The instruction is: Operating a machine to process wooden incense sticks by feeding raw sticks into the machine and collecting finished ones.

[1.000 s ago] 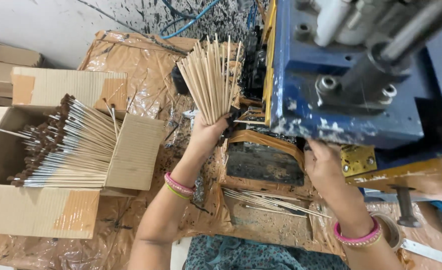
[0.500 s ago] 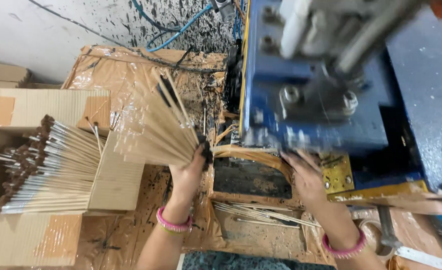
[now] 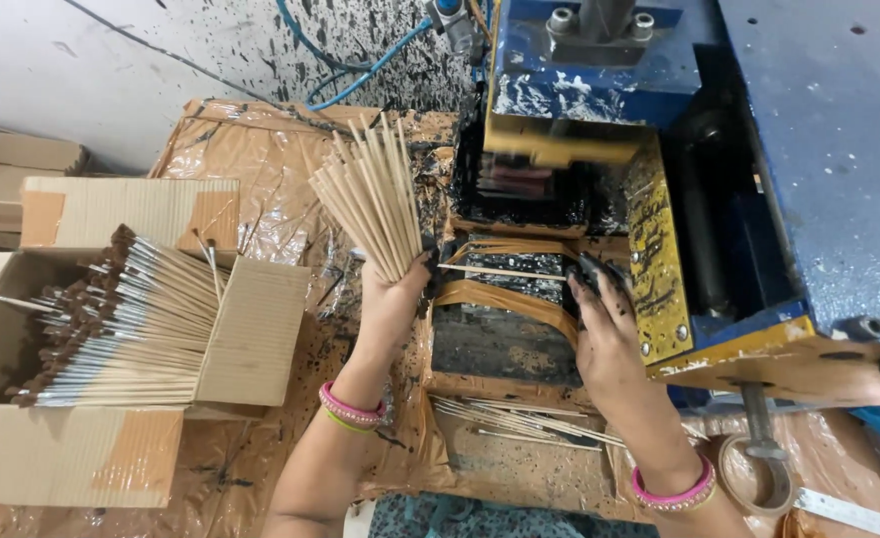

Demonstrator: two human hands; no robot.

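Spattered workbench (image 3: 261,159), stick bundle (image 3: 370,194) fanning above left hand (image 3: 392,299)

The table (image 3: 261,169) was wrapped in brown plastic. A cardboard box (image 3: 81,438) sat at nine o'clock, loose sticks (image 3: 520,423) at six.

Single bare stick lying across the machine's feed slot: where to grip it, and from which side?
Probably the right end, coming from the right. The single stick lies roughly level across the slot, its left end by the left hand, which is full with the fanned bundle of sticks. The right hand has fingertips beside the right end. A fingertip pinch suits so thin a stick.
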